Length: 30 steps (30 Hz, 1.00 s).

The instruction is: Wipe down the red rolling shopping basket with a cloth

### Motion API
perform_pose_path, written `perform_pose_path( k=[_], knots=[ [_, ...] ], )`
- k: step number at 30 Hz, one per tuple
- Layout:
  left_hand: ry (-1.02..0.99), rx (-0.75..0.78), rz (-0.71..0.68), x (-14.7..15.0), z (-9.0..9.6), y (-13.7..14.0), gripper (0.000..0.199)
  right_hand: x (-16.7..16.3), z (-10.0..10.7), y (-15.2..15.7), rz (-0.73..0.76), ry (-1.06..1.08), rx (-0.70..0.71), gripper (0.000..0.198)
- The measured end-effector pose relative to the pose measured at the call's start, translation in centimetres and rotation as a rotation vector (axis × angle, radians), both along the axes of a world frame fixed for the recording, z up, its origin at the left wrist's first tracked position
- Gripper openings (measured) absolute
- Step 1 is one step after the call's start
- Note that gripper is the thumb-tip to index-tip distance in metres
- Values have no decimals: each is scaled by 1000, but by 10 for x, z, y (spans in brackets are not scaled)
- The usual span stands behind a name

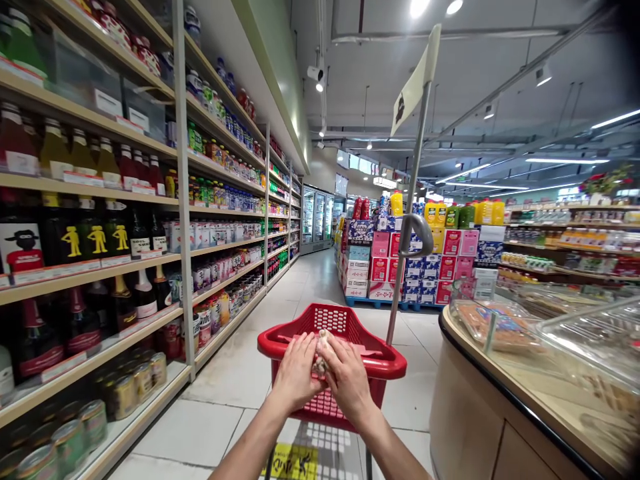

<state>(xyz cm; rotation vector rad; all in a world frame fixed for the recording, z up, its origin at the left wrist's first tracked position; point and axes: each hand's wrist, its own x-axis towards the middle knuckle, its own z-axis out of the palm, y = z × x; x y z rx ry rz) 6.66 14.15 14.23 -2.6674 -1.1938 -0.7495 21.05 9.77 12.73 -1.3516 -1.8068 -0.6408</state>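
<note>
A red plastic shopping basket cart [333,319] stands right in front of me, with perforated walls and a thick rim. My left hand [300,370] and my right hand [347,373] are close together over its near side, fingers pointing forward and curled downward. Between them shows a small, pale, lumpy thing [323,345], white with brownish patches, mostly covered by my fingers; its kind is not clear. A pink bar [367,351] runs across behind my hands. Whether my palms also touch the cart's rim cannot be made out.
Shelves of bottles and cans [100,260] line the left side. A metal pole [407,200] with a flag rises beside the cart. Stacked drink cartons [385,267] stand ahead on pallets. A rounded counter [465,393] with packaged food is close on the right. White tiled floor [230,373] runs ahead.
</note>
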Motion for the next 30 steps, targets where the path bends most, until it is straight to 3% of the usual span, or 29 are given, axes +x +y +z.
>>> perform_pose_path(
  k=[2, 5, 7, 9, 14, 17, 21, 27, 30],
  knots=[
    [-15, 16, -12, -3, -3, 2, 70, 29, -9, -9, -40, 12, 21, 36],
    [-51, 30, 6, -5, -7, 4, 69, 86, -24, -25, -252, 138, 31, 32],
    [-71, 37, 22, -4, -9, 4, 70, 107, -30, -30, -371, 222, 37, 34],
    [-79, 39, 31, 0, -10, 4, 71, 100, -31, -28, -389, 261, 43, 37],
    [-68, 58, 13, 6, -12, 6, 66, 34, -13, -9, -137, 108, 4, 38],
    [-63, 90, 14, 4, -13, 8, 61, 45, -5, -12, -120, 87, -37, 34],
    [-89, 133, 21, 5, -14, 5, 57, 81, -4, -23, -318, 282, -33, 30],
    [-82, 158, 16, 9, -13, 2, 56, 25, -2, -10, -118, 131, 48, 33],
    [-82, 171, 9, 6, -13, 2, 53, 39, -5, -14, -141, 165, 55, 31]
  ],
)
